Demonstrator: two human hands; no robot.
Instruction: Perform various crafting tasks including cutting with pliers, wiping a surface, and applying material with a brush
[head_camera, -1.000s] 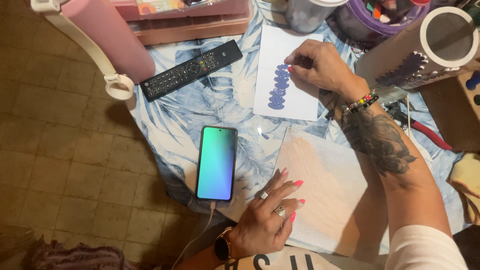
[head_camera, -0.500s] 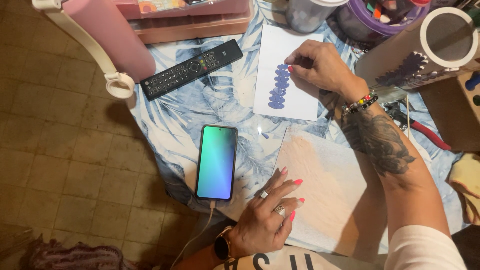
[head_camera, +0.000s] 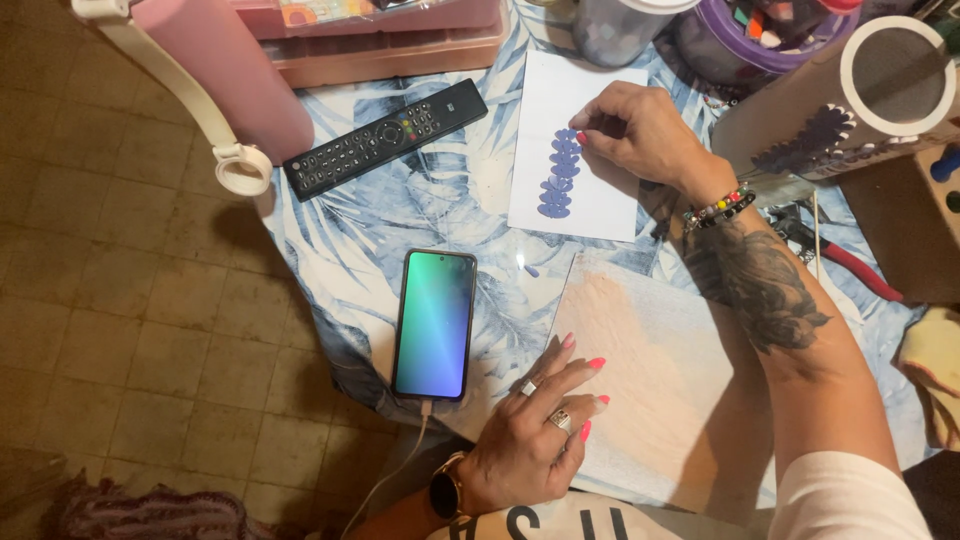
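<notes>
Purple petal shapes (head_camera: 560, 172) on white paper (head_camera: 580, 195): right hand (head_camera: 640, 130) pinches the topmost; left hand (head_camera: 535, 430) spread flat on a pale board (head_camera: 660, 380).

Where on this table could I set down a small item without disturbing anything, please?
Bare cloth lies between the remote, the phone and the white sheet. The far edge is crowded with the storage boxes and tubs.
</notes>
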